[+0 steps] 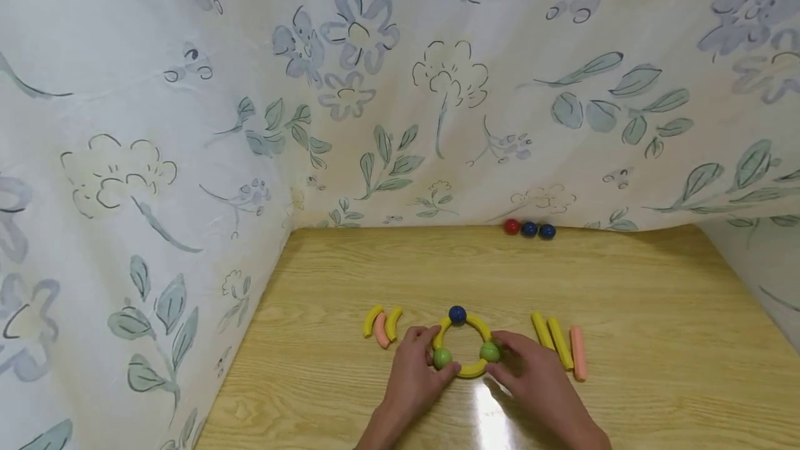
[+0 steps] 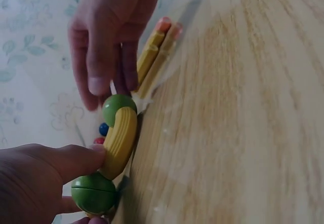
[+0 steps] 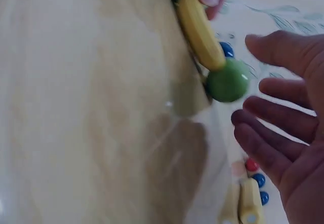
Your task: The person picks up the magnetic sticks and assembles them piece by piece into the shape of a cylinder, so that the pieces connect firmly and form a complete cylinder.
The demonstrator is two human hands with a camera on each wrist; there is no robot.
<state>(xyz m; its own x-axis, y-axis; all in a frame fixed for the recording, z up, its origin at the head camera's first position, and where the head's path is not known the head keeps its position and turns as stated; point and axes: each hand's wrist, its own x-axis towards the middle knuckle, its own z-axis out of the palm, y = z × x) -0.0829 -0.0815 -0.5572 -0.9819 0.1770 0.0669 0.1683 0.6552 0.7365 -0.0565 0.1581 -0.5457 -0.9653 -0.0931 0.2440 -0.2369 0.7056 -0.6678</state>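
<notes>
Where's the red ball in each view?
Head: red ball right of centre, beside two blue balls.
Left wrist: red ball left of centre, partly hidden.
Right wrist: red ball lower right, above two blue balls.
Shared landmark: yellow curved piece between two green balls.

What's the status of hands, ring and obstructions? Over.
Left hand grips ring at left green ball. Right hand beside right green ball, not holding. Ring: three yellow curves, three balls. Loose sticks near right hand, outside the ring.

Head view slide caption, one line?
Left hand and right hand at a ring of three yellow arcs and three balls on a wood-grain tabletop.
</notes>
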